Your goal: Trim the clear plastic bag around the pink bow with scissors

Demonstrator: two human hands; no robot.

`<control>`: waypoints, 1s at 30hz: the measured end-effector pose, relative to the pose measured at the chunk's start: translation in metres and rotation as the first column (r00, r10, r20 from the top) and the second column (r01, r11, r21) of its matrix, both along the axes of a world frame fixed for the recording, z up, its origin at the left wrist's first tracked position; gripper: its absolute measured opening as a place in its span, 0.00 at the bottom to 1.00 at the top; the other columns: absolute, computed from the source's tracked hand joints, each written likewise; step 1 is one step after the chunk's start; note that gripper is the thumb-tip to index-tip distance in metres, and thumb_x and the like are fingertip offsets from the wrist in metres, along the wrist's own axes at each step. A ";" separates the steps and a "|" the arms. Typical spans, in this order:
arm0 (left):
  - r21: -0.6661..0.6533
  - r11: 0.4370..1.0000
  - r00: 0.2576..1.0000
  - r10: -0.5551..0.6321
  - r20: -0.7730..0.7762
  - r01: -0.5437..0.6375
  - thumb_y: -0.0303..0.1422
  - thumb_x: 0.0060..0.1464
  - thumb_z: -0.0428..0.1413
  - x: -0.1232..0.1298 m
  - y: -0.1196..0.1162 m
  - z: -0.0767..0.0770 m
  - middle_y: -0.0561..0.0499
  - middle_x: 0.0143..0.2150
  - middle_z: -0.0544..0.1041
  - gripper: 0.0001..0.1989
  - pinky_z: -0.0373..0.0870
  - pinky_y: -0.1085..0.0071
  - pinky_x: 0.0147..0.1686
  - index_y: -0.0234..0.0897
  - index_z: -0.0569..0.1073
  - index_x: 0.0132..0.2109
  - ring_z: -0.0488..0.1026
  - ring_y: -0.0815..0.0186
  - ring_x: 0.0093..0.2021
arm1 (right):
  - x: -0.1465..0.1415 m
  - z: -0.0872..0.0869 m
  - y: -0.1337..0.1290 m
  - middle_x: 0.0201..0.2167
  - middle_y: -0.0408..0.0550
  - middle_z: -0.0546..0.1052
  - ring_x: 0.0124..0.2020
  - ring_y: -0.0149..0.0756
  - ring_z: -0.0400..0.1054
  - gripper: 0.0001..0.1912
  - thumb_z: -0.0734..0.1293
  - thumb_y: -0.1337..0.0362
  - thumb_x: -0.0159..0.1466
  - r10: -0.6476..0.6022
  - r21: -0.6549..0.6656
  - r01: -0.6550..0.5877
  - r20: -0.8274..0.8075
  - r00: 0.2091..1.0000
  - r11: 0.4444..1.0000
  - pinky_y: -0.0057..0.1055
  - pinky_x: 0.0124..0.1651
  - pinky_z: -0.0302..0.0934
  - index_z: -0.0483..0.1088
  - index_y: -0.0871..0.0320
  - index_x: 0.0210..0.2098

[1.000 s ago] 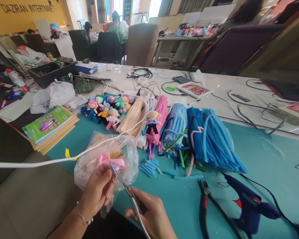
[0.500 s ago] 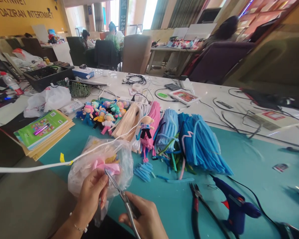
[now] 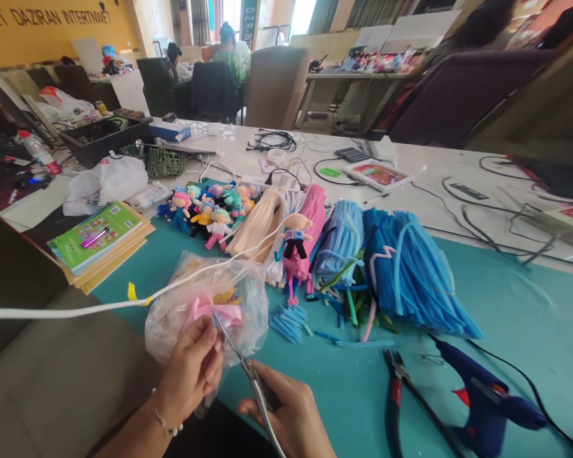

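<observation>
My right hand (image 3: 286, 413) is closed around a silver scissor-like tool (image 3: 251, 375) with a toothed edge, pointing up and left. Its tip reaches the pinched fingertips of my left hand (image 3: 195, 362). A small bluish bit shows at that tip, too tiny to identify. Just behind my fingers, a clear plastic bag (image 3: 165, 324) holds a pink ribbon (image 3: 226, 315) and something yellow. Short blue pipe cleaner pieces (image 3: 289, 323) lie to the right of the bag. Beyond them a small doll (image 3: 296, 238) rests on pink pipe cleaners (image 3: 314, 207).
Blue pipe cleaner bundles (image 3: 420, 273), black-handled cutting pliers (image 3: 396, 394) and a blue glue gun (image 3: 487, 394) lie to the right on the green mat (image 3: 344, 407). Several small dolls (image 3: 214, 210) and a stack of books (image 3: 100, 242) are at left. A white cable (image 3: 76, 313) crosses above the bag.
The whole view has shifted, so the table things appear farther right and slightly higher. My hands keep nearly the same pose, with the tool's tip still at my left fingertips.
</observation>
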State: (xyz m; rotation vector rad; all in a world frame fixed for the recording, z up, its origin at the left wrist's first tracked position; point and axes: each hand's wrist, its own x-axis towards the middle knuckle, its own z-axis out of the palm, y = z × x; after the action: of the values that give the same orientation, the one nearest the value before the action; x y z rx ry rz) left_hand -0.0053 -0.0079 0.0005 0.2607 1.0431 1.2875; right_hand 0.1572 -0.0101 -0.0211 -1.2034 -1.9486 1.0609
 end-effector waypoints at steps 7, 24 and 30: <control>0.033 0.998 0.989 -0.056 0.134 0.052 0.42 0.36 0.70 -0.004 0.001 0.005 0.62 0.20 0.67 0.23 0.47 0.88 0.07 0.34 0.66 0.27 0.54 0.85 0.10 | 0.000 0.003 0.001 0.16 0.39 0.63 0.18 0.27 0.52 0.39 0.59 0.32 0.57 0.011 -0.052 -0.012 -0.026 1.000 0.999 0.22 0.21 0.55 0.78 0.64 0.31; 0.086 0.990 0.986 -0.120 0.113 0.110 0.43 0.41 0.68 -0.011 -0.002 -0.002 0.61 0.20 0.67 0.21 0.49 0.88 0.07 0.35 0.66 0.28 0.54 0.84 0.10 | 0.007 0.011 0.001 0.25 0.46 0.75 0.24 0.33 0.62 0.44 0.59 0.28 0.51 0.097 -0.147 -0.104 -0.054 0.994 0.984 0.26 0.27 0.57 0.78 0.63 0.39; 0.100 0.986 0.983 -0.146 0.112 0.135 0.44 0.41 0.68 -0.011 -0.003 -0.004 0.61 0.20 0.67 0.22 0.49 0.88 0.06 0.35 0.65 0.27 0.54 0.84 0.09 | 0.005 0.006 0.002 0.23 0.46 0.75 0.23 0.33 0.64 0.39 0.64 0.32 0.53 0.088 -0.118 -0.097 -0.078 0.993 0.988 0.25 0.27 0.59 0.78 0.63 0.41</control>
State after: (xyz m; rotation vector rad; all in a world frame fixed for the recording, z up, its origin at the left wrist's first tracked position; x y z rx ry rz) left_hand -0.0167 -0.0107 -0.0034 0.3181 0.8498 1.2100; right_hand 0.1620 -0.0078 -0.0153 -1.1305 -1.9236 1.2699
